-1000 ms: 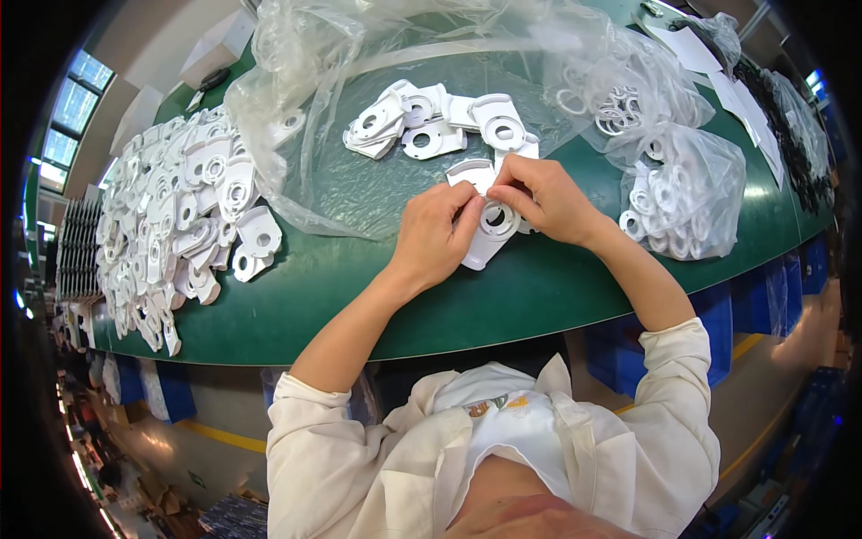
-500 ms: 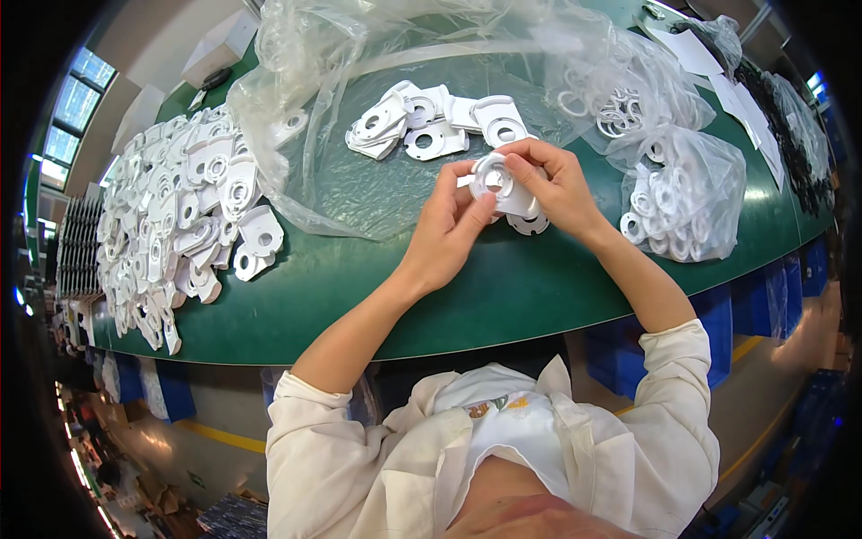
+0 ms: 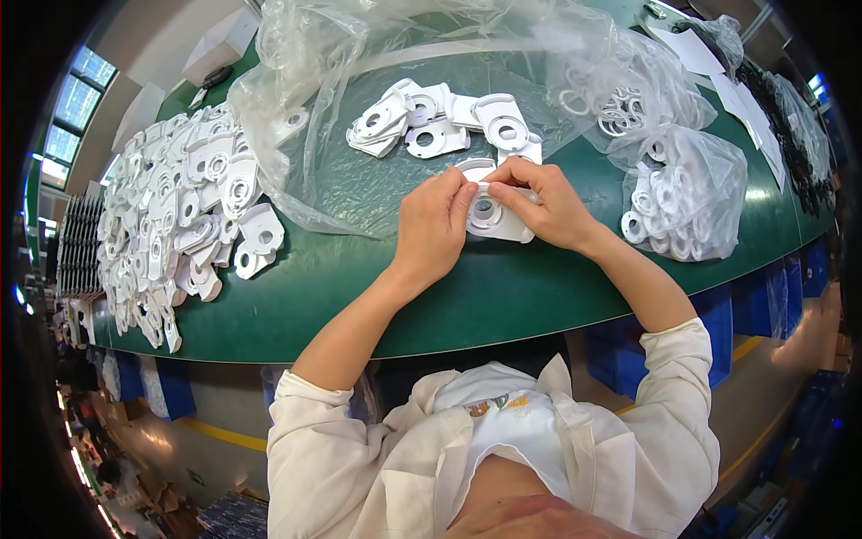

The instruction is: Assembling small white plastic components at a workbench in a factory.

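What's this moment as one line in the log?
left hand: holding white part | right hand: holding same part | left side: heap of white pieces

Green tabletop [image 3: 296,292], passable between left forearm [image 3: 352,331] and white-part heap [image 3: 180,211], smaller pile [image 3: 449,137] blocking ahead, bagged rings [image 3: 682,211] blocking right.

Plastic, film and cloth

The held white part [image 3: 508,230] and heaped parts [image 3: 171,220] look like smooth, satin plastic. The green tabletop [image 3: 359,310] is glossy; the clear bag [image 3: 721,184], shiny wrinkled film; the cream shirt [image 3: 337,458], matt cloth. The dark strands [image 3: 790,135], blurred, may be plastic.
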